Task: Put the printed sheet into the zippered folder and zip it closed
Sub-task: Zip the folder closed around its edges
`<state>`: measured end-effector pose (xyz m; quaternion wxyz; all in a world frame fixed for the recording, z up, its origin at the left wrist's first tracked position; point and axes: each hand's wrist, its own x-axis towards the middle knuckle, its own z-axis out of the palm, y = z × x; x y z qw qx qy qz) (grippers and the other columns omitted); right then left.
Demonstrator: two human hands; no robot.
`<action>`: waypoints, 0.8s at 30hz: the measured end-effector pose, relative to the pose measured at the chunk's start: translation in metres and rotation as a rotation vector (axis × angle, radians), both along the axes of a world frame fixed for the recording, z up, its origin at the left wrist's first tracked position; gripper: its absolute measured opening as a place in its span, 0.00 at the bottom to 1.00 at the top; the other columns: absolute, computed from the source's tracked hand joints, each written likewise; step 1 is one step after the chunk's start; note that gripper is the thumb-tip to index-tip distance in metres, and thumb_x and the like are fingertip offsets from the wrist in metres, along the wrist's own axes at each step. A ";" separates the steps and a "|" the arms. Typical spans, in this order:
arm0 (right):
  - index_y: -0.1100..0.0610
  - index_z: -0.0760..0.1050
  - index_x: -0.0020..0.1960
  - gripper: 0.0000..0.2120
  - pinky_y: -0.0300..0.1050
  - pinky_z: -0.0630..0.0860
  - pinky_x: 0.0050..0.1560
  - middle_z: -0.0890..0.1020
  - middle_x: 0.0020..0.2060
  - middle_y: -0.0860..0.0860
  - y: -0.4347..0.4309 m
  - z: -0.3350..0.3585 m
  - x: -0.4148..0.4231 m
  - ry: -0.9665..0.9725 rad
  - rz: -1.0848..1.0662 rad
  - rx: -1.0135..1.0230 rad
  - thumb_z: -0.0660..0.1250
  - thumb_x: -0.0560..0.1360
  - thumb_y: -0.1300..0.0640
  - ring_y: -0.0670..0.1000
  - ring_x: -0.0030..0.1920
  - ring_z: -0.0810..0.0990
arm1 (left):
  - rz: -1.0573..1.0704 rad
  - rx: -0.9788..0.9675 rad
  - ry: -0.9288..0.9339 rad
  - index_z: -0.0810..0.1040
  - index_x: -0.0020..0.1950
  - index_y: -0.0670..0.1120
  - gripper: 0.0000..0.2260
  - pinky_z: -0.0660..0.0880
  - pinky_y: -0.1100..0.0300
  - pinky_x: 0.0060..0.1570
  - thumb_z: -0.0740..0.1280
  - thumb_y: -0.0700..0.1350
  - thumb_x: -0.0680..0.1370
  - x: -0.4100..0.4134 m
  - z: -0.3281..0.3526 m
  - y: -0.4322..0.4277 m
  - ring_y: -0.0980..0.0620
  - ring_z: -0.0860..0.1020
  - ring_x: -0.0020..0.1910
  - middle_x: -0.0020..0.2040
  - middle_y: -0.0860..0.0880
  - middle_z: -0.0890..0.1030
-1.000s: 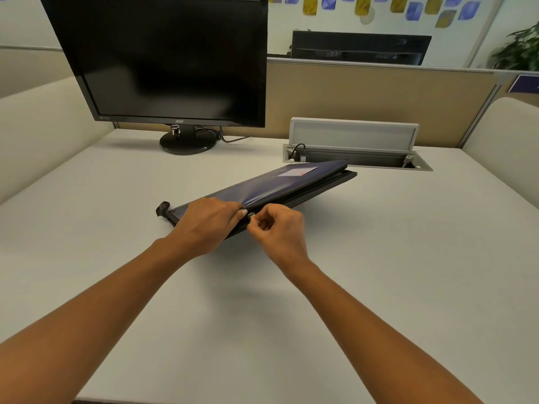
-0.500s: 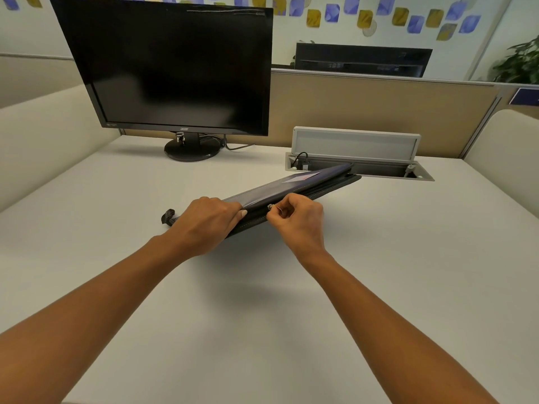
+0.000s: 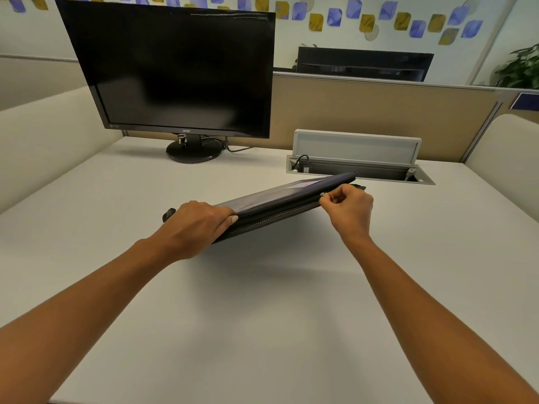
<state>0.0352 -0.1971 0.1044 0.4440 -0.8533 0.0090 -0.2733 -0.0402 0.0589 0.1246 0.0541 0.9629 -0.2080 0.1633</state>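
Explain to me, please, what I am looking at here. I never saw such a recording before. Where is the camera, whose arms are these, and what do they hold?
No machine is here: these are a person's two bare arms. The single camera sits on the person's head and looks forward and down, so the arms enter from the bottom of the picture. On the pale desk lies a dark zippered folder, its near edge lifted. The left hand grips that edge near its left end. The right hand pinches the small metal zipper pull near the folder's right end. Further back stand a switched-off monitor and an open cable box set into the desk. The printed sheet cannot be seen clearly.
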 end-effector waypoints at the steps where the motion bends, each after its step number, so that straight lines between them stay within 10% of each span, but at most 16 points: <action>1: 0.62 0.79 0.42 0.04 0.39 0.74 0.43 0.80 0.34 0.54 0.001 -0.001 -0.001 0.002 0.001 0.005 0.70 0.70 0.61 0.45 0.31 0.74 | -0.008 -0.006 -0.004 0.77 0.54 0.44 0.16 0.71 0.55 0.40 0.52 0.48 0.81 -0.001 -0.001 0.002 0.43 0.77 0.37 0.42 0.43 0.82; 10: 0.62 0.79 0.43 0.05 0.54 0.81 0.47 0.81 0.36 0.54 0.003 -0.007 -0.008 0.074 0.039 0.114 0.69 0.71 0.60 0.52 0.36 0.80 | -0.071 -0.020 -0.090 0.81 0.52 0.43 0.17 0.78 0.52 0.33 0.58 0.50 0.75 -0.011 -0.006 0.009 0.43 0.81 0.33 0.40 0.44 0.85; 24: 0.56 0.76 0.36 0.05 0.38 0.76 0.35 0.77 0.29 0.48 0.022 -0.031 -0.042 0.155 0.179 0.175 0.69 0.70 0.61 0.45 0.29 0.76 | 0.117 0.109 0.010 0.74 0.56 0.51 0.12 0.72 0.56 0.39 0.56 0.53 0.79 0.016 -0.022 -0.047 0.49 0.79 0.47 0.51 0.51 0.82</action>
